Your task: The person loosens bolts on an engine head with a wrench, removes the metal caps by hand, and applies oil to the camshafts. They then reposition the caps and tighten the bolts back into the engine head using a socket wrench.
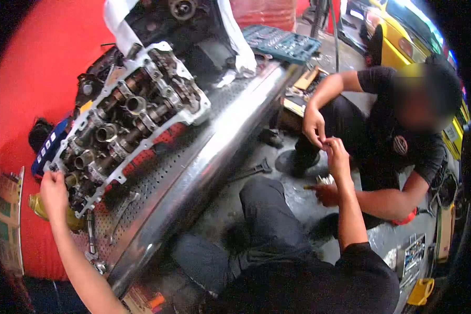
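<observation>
While the left hand (pixel 55 191) curls its fingers over the near corner of the cylinder head (pixel 125 120), at about 8 o'clock in view, the right hand (pixel 337 157) stretches out toward 3 o'clock. Its fingertips are bunched narrowly and meet the fingers of a co-worker's hand (pixel 314 125); whether anything small is pinched between them I cannot tell. The cylinder head lies tilted on the perforated metal surface (pixel 162 172), running from 8 o'clock up toward 12 o'clock. Just below the left hand, at 7 o'clock, a ratchet (pixel 91 240) and a wrench (pixel 123 209) lie on the surface. The co-worker sits on the floor at 3 o'clock. A teal socket case (pixel 282 44) lies open at 1 o'clock, and another wrench (pixel 251 171) lies on the floor near the centre.
</observation>
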`<action>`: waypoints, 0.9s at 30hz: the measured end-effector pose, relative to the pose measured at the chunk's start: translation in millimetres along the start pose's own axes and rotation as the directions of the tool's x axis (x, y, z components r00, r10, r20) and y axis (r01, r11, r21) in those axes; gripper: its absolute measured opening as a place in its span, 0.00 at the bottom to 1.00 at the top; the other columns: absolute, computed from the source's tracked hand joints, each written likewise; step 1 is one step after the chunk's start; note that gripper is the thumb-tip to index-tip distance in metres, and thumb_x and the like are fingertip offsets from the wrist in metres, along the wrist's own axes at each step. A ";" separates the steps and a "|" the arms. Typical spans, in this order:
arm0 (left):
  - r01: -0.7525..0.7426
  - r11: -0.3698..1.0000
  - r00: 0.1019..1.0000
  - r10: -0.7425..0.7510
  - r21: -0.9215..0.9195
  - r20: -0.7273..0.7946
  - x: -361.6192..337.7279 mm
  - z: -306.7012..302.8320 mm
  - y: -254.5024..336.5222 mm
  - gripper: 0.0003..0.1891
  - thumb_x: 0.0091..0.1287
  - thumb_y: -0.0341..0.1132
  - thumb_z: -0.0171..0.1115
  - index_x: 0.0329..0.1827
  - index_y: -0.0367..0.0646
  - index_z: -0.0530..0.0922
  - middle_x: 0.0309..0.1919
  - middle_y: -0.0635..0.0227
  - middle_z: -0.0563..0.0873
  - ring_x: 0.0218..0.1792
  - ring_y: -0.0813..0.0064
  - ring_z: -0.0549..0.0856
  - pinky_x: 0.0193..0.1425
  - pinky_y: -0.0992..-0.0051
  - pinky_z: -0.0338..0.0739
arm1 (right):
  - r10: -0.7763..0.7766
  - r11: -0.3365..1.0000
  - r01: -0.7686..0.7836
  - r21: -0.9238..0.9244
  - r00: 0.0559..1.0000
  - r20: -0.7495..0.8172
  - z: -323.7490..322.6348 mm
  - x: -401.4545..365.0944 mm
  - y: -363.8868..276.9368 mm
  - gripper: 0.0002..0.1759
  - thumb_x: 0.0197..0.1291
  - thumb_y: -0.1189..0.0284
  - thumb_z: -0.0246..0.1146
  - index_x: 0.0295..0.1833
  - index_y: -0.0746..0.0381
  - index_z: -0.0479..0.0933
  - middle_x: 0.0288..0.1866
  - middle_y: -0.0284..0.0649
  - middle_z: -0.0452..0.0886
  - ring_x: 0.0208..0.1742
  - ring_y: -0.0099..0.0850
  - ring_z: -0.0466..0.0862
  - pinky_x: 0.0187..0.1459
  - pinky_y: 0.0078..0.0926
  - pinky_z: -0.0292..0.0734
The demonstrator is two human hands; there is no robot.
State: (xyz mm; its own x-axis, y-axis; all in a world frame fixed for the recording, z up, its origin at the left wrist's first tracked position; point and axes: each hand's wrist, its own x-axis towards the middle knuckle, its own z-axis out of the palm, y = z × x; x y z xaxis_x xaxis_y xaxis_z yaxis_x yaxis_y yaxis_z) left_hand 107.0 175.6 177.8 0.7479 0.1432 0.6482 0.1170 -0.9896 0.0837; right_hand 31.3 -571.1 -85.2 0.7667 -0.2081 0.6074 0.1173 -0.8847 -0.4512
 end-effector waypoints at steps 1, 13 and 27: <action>-0.021 0.998 1.000 0.022 0.055 -0.013 -0.3 0.9 -0.9 0.19 0.76 0.43 0.55 0.37 0.31 0.77 0.34 0.39 0.84 0.37 0.40 0.83 0.43 0.52 0.75 | 0.006 1.000 -0.006 0.001 1.000 -0.009 1.3 1.1 -3.4 0.11 0.65 0.80 0.63 0.52 0.63 0.75 0.49 0.48 0.81 0.51 0.51 0.82 0.50 0.43 0.77; 0.187 0.958 0.959 -0.226 0.215 0.173 -17.8 -36.3 73.9 0.23 0.70 0.46 0.51 0.44 0.32 0.83 0.42 0.39 0.87 0.48 0.41 0.87 0.53 0.48 0.80 | -0.331 0.831 0.448 0.329 0.874 -0.355 38.8 30.3 -237.5 0.22 0.57 0.83 0.67 0.58 0.63 0.78 0.61 0.52 0.78 0.60 0.48 0.80 0.62 0.43 0.76; 0.246 0.969 0.968 -0.245 0.004 0.060 -33.8 -36.7 79.1 0.23 0.71 0.47 0.54 0.49 0.32 0.79 0.41 0.38 0.87 0.46 0.42 0.88 0.55 0.49 0.81 | -0.781 0.247 0.761 0.600 0.523 -0.343 77.3 150.5 -515.0 0.14 0.56 0.77 0.66 0.49 0.62 0.81 0.50 0.44 0.82 0.54 0.48 0.79 0.57 0.43 0.76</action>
State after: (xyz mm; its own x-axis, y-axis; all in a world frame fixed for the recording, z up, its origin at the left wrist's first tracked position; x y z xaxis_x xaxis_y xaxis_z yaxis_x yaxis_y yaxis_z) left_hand 67.0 92.1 190.3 0.7342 0.3822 0.5611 0.3000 -0.9240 0.2370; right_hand 135.0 -114.6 188.0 0.0929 0.4390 0.8937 0.9911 -0.1264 -0.0409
